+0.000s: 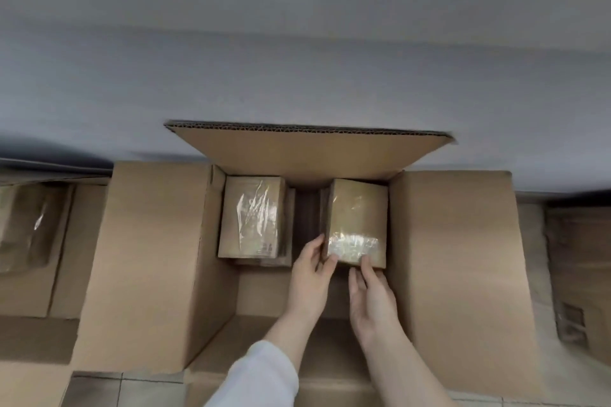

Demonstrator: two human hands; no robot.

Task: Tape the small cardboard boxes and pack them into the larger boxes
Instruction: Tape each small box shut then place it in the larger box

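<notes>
A: What's at the back?
B: A plain grey-blue wall [297,26], with a faint level crease across it.
A: And underfoot?
B: A floor [109,390] of pale tiles with dark joints. The light is soft and even.

I get a dim, soft view: glare on the tape [355,244] of the right small box [358,208], shadow inside the large box [446,241], side edges smeared.

A plain grey wall [297,43] fills the top. Brown floor tiles [145,395] show at the bottom left. Thin lines run between them.
</notes>
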